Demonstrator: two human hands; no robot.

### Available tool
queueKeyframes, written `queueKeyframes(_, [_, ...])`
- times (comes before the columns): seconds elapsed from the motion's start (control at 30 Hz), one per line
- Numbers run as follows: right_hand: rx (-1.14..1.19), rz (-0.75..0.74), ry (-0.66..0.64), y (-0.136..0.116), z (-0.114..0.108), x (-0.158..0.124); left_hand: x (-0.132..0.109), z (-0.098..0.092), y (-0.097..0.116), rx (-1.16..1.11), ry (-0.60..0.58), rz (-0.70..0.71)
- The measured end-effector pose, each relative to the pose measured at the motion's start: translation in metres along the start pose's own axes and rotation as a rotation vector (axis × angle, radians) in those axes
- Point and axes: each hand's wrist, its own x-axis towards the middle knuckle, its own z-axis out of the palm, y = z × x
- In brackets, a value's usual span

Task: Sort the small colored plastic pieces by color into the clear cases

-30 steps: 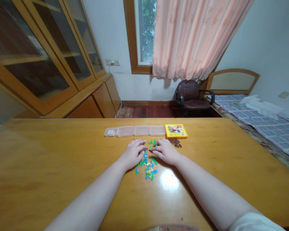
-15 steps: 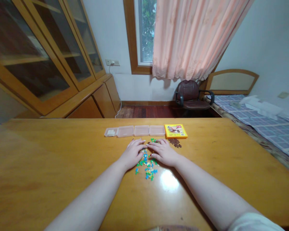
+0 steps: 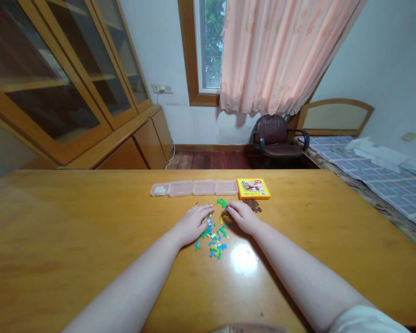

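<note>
Right hand (image 3: 241, 216) curls near the yellow box (image 3: 253, 188), grip unclear, left hand (image 3: 192, 224) loosely spread; brown pieces (image 3: 252, 205) already heaped at the box's near edge, green pieces (image 3: 222, 202) clustered to its left, multicolored pieces (image 3: 217, 245) mixed farther down-left of it

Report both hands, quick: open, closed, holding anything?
Left hand: open, palm down at the left edge of the coloured pieces.
Right hand: curled near the brown pile; whether it grips a piece cannot be told.
</note>
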Motion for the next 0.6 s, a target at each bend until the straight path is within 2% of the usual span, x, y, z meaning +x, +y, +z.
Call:
queueKeyframes(0.17, [0.063, -0.014, 0.015, 0.0022, 0.0047, 0.0009, -0.0005, 0.0016, -0.0006, 0.003, -0.08, 0.055])
queueKeyframes(0.3, [0.076, -0.017, 0.06, 0.0039, 0.0039, 0.0003, -0.0012, 0.0033, -0.0023, 0.01, -0.101, 0.07])
queueKeyframes(0.5, [0.144, -0.043, -0.069, 0.0002, 0.0038, 0.0004, -0.0011, 0.0037, -0.0019, -0.012, -0.147, 0.096])
queueKeyframes(0.6, [0.176, -0.062, -0.057, 0.002, 0.0056, 0.0, -0.0018, 0.0021, -0.0006, -0.019, -0.159, 0.11])
